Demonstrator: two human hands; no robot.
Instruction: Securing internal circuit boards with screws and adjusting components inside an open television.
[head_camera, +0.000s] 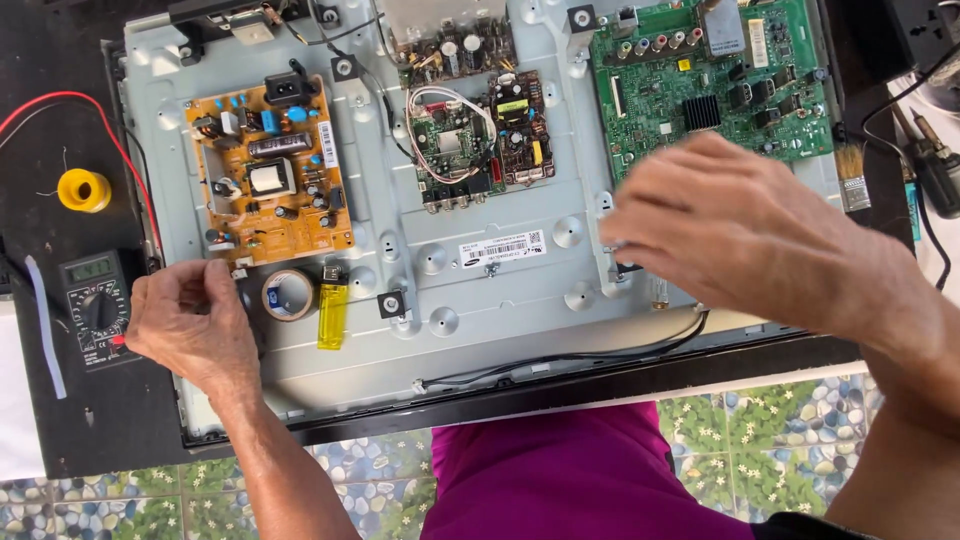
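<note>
An opened flat-screen set lies face down, its grey metal back panel (480, 290) bare. An orange-brown power board (270, 170) sits at the left, two small boards (480, 135) in the middle and a green main board (710, 80) at the right. My left hand (195, 325) rests at the panel's lower left corner, fingers curled and pinched near the power board's bottom edge, next to a roll of tape (288, 294). What it pinches is hidden. My right hand (740, 235) hovers, blurred, over the panel below the green board, fingers bent downward, nothing seen in it.
A yellow lighter (332, 312) lies beside the tape. A dark multimeter (95, 305) with red lead (110, 130) and a yellow solder spool (84, 189) sit on the black table at left. A brush (852, 180) and cables lie at right. Patterned floor shows below.
</note>
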